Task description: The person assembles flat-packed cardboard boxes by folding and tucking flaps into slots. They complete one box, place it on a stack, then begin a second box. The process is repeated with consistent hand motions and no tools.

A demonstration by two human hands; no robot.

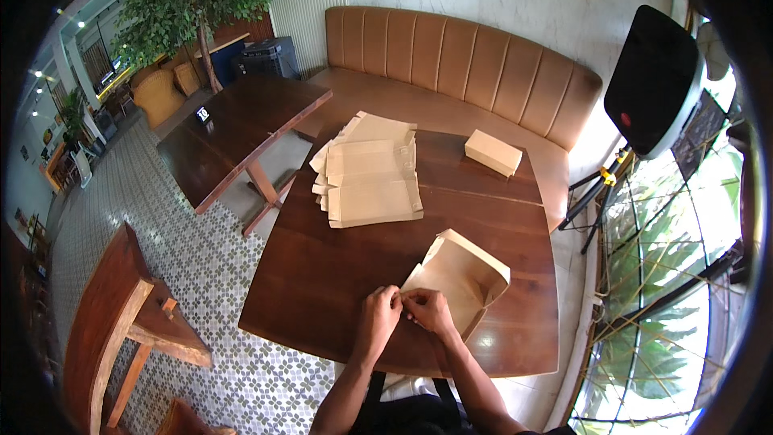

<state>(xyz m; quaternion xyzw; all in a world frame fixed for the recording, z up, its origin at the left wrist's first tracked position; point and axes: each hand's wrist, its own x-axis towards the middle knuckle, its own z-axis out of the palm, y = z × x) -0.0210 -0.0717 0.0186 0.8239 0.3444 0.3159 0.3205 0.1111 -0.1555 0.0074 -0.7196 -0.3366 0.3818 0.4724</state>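
As fingertips (400,298) pinch, box (463,278) seemingly lies beyond.

Both hands, left hand (378,314) and right hand (429,312), pinch a half-folded cardboard box (460,276). Flat box blanks (369,171) lie at twelve o'clock.

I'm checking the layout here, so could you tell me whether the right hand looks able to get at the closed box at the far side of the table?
Probably yes, with a stretch. The right hand now pinches the half-folded box together with the left hand. The closed box lies at the far edge, with only bare table between.
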